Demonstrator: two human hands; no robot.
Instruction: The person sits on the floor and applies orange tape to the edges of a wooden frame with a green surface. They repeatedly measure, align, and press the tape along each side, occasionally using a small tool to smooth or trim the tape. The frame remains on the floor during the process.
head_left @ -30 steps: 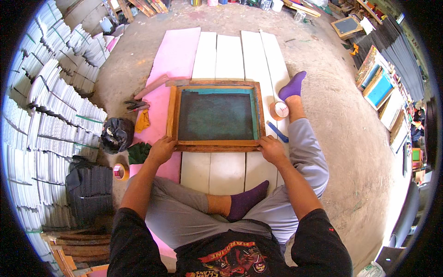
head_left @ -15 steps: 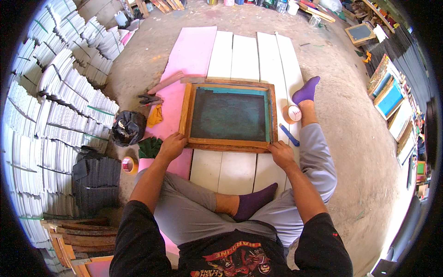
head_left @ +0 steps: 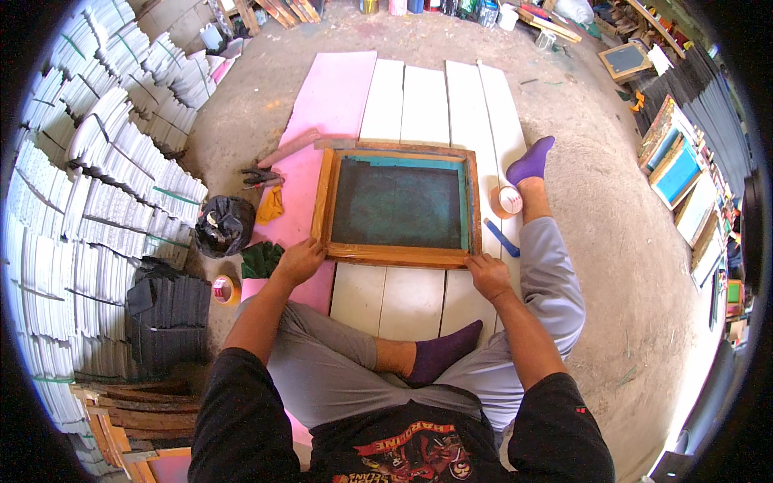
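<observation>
the wooden screen frame (head_left: 398,203) with its dark green mesh is laid flat on the white boards (head_left: 419,105) on the floor, just in front of the crossed legs. its near rail is gripped at both corners: the left hand (head_left: 298,262) is curled over the near left corner, the right hand (head_left: 488,276) over the near right, each grip closed on the wood, both forearms stretched forward and slightly outward. since only one edge is held, the frame could be skewed off the boards onto the pink sheet (head_left: 326,105) if one hand is pulled harder, and the roll of tape (head_left: 506,201) and blue strip (head_left: 501,237) just beside its right edge could be knocked
</observation>
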